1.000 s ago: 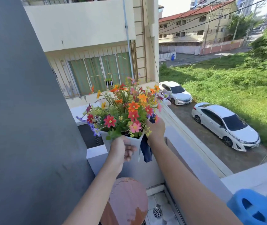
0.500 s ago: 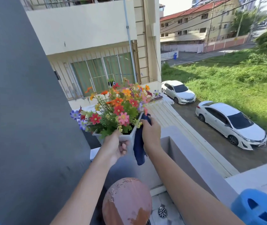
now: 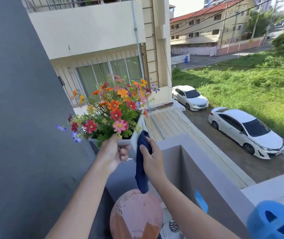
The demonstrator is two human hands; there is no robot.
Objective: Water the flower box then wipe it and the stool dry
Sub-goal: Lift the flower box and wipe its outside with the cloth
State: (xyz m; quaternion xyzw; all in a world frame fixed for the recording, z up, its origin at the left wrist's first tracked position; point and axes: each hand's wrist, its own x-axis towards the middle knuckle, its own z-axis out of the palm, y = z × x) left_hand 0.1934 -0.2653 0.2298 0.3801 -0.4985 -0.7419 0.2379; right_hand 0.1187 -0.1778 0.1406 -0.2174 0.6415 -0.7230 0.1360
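Left hand [image 3: 111, 152] gripping flower box [image 3: 132, 144], right hand [image 3: 152, 157] pressing cloth [image 3: 142, 163]

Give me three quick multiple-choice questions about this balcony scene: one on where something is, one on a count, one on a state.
1. Where is the stool?
A. below the hanging cloth
B. on the ledge
C. beside the cars

2. How many white cars are parked below?
A. one
B. two
C. four

3. What is the left hand doing?
A. hanging free
B. gripping the flower box
C. holding a blue can

Answers:
1. A, the cloth's tip hangs just over the round stool top.
2. B, one car stands beyond another car.
3. B, its fingers wrap the box's near end while the right hand presses the cloth to its side.
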